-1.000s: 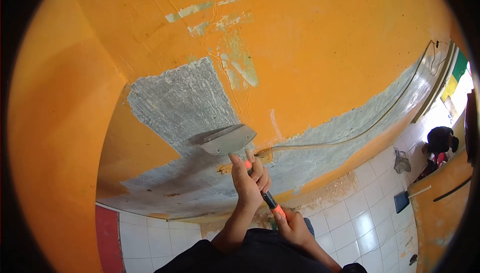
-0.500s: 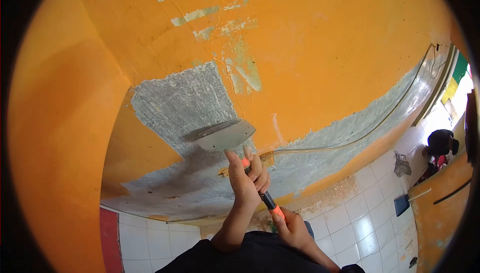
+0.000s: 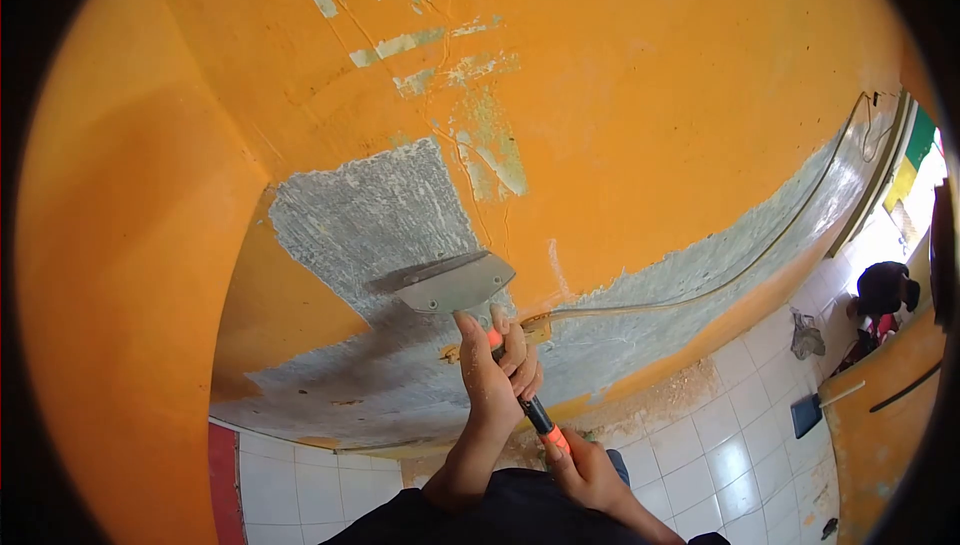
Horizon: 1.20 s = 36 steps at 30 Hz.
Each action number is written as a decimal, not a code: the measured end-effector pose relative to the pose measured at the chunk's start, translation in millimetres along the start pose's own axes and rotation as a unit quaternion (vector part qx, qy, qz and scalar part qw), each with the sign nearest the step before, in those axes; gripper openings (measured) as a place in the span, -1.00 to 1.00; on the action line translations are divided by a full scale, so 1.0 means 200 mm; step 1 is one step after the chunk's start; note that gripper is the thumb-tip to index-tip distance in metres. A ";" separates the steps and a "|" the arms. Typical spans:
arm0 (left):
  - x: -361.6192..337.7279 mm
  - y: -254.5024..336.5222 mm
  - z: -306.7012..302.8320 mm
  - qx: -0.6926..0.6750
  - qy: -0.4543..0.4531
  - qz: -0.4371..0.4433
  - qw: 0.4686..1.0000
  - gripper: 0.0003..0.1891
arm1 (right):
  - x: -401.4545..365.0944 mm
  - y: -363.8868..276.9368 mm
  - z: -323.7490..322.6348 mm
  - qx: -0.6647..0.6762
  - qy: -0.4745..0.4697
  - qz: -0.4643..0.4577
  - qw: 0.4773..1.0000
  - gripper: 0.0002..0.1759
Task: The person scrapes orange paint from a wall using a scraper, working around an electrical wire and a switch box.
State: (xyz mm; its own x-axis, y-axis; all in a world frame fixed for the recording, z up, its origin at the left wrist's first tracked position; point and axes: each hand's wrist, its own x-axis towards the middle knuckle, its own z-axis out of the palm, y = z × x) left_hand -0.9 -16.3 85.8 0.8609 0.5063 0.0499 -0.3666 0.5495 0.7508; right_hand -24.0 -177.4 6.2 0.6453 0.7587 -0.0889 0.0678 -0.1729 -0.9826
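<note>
A wide-bladed wall scraper (image 3: 458, 283) lies close against the wall, its grey metal head at the lower edge of a bare, scraped grey patch (image 3: 375, 210). Its handle is black with orange parts. My left hand (image 3: 495, 370) is wrapped round the handle just below the head. Lower down, my right hand (image 3: 585, 470) grips the orange end of the same handle. Around the patch the wall (image 3: 680, 125) carries orange paint, with thin peeled strips (image 3: 400, 43) above the scraper.
A cable (image 3: 690, 297) runs along the wall to the right across a bare grey band. White floor tiles (image 3: 735, 465) lie below, dusted with paint debris near the wall. At the right are a person (image 3: 885, 290), a blue dustpan (image 3: 805, 415) and an orange surface (image 3: 880, 455).
The view has tilted slightly, so the wall and scraper sit a little lower in it. Both hands keep their hold, and the scraper stays at about the same place on the wall.
</note>
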 end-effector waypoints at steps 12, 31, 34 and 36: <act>0.07 -0.03 -0.04 0.028 -0.013 0.033 0.999 -0.47 | 0.15 0.10 0.03 -0.046 0.038 -0.027 0.998 -0.65; 0.02 0.03 0.01 0.043 0.005 0.010 0.999 -0.47 | 0.07 0.02 0.06 -0.003 0.047 -0.032 0.998 -0.66; 0.03 0.03 0.02 0.043 -0.003 0.028 0.999 -0.48 | 0.07 0.00 0.03 0.005 0.042 -0.023 0.999 -0.65; 0.01 0.03 0.03 0.033 0.014 0.015 0.999 -0.48 | 0.05 0.00 0.03 -0.001 0.021 -0.005 1.000 -0.65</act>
State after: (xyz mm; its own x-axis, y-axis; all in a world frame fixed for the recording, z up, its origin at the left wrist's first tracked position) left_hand 1.2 -15.7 94.9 0.8395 0.5406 0.0552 -0.3670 0.4890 0.7913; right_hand -22.4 -166.3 4.3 0.6753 0.7339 -0.0733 0.0751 -0.1673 -0.9830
